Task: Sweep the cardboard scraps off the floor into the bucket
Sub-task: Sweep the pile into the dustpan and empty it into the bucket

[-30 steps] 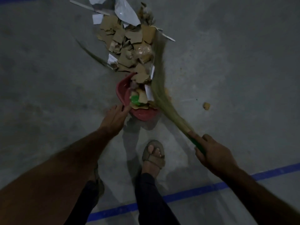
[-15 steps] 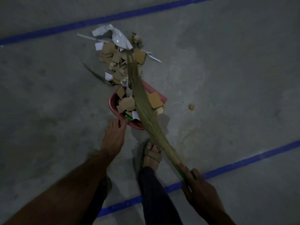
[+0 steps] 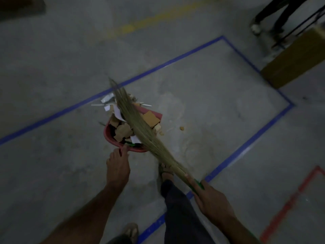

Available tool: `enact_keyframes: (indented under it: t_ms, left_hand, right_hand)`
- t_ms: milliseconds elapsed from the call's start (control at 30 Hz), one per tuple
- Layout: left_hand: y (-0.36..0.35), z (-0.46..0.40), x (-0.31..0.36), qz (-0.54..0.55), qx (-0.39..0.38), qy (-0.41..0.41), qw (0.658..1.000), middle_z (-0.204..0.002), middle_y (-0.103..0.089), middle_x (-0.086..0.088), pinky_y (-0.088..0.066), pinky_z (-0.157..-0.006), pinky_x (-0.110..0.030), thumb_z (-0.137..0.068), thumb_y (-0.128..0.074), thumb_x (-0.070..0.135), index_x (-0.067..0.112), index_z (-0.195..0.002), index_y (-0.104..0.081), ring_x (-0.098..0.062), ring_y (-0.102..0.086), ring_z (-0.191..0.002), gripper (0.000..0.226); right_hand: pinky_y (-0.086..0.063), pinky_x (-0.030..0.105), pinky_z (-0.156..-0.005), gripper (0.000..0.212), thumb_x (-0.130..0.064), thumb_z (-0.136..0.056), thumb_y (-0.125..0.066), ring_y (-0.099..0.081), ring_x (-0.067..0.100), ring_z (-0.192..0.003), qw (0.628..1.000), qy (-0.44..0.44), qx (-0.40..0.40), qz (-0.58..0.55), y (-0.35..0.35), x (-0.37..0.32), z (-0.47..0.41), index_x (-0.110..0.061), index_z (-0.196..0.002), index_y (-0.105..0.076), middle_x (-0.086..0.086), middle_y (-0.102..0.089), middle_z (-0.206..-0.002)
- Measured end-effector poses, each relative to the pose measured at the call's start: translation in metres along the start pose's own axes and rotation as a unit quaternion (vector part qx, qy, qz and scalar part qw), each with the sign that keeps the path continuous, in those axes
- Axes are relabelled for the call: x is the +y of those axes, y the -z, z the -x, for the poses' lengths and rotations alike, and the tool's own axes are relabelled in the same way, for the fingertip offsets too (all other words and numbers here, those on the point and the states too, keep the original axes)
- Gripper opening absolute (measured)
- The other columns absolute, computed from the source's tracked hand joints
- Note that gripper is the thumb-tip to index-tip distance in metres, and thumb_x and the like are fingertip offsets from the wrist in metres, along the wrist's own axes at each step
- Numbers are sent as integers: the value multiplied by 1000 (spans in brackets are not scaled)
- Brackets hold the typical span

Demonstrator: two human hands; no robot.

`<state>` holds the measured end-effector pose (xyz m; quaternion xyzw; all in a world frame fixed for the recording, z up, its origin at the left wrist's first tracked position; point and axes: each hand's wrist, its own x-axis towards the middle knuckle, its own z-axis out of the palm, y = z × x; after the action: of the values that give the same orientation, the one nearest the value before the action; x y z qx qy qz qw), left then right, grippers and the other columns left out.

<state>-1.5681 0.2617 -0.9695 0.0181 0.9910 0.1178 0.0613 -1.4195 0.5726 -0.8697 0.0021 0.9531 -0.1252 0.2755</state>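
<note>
Since half a second ago my head has come up, so more of the room shows, and most of the cardboard scraps (image 3: 123,132) now lie inside the red bucket (image 3: 110,137) and not in a heap beyond it. The broom (image 3: 140,124) has stayed slanted across the bucket.

From my head camera: my left hand (image 3: 117,170) reaches down to the near rim of the bucket, and the fingertips touch it; in this dim and blurred view I cannot tell if they are curled on the rim or only pressing. My right hand (image 3: 212,199) is wrapped around the green handle (image 3: 197,184) of the broom, fingers closed on it. The bristles lie over the scraps and end beyond the far rim. Some white paper pieces (image 3: 107,101) are on the floor behind the bucket, and one small crumb (image 3: 181,128) lies to its right.

The floor (image 3: 211,106) is grey concrete, with blue tape lines (image 3: 168,63) making a rectangle around the bucket, red tape (image 3: 290,201) on the right and a faint yellow mark (image 3: 128,29) far away. A brown box (image 3: 295,59) stands at the upper right, beside dark legs (image 3: 270,9) of another person. My sandalled foot (image 3: 166,173) is just below the bucket.
</note>
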Motion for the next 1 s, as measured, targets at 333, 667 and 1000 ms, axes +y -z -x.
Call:
enact_keyframes:
  t_ms: [333,667,1000]
  left_hand:
    - [110,135,-32,-27,56,-122,991,-93,-50,-11,-43,-64,-43,-98,-43,9,9,-132,-55,-33,-50,-82,36]
    - [151,256,64,-32,18,-295,955,-91,-50,-11,-41,-62,-39,-93,-60,4,9,-132,-55,-31,-48,-80,40]
    - [106,468,234,-4,-27,-458,888,-92,-50,-12,-41,-66,-38,-92,-62,3,10,-127,-56,-31,-50,-82,36]
  right_hand:
    - [-25,21,-46,70,-47,-88,-45,-58,13,-55,988,-75,137,-16,-27,-115,212,-49,-154,-20,-8,-45,-103]
    - [-32,26,-43,72,-43,-89,-48,-48,13,-49,958,-202,201,-36,-91,-117,411,-47,-155,-17,-5,-48,-78]
    - [-24,30,-41,85,-42,-78,-55,-53,18,-46,898,-378,193,-115,-198,-56,640,-50,-153,-16,-4,-52,-83]
